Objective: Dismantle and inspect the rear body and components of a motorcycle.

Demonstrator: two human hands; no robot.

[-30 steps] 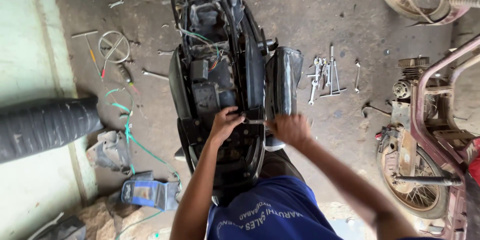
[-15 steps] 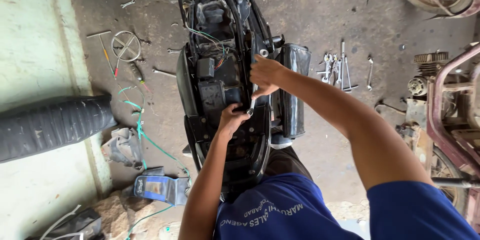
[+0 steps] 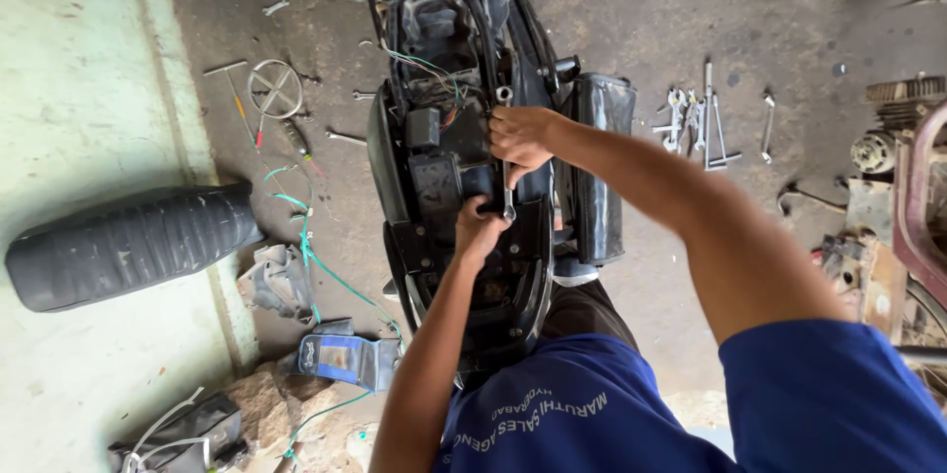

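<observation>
The spanner [image 3: 507, 199] is standing over the stripped motorcycle frame [image 3: 449, 177] at the scene's middle, the right hand [image 3: 520, 136] gripping its upper end while the left hand [image 3: 478, 227] is curling closed around its lower end, near the removed seat [image 3: 128, 246] lying left.

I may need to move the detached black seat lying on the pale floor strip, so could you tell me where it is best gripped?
Grip the black seat across its narrower middle, coming from above. It lies flat and lengthwise, ribbed top up, with both long edges showing bare. Its right end nears a crumpled grey rag, so the left half looks freer.
</observation>
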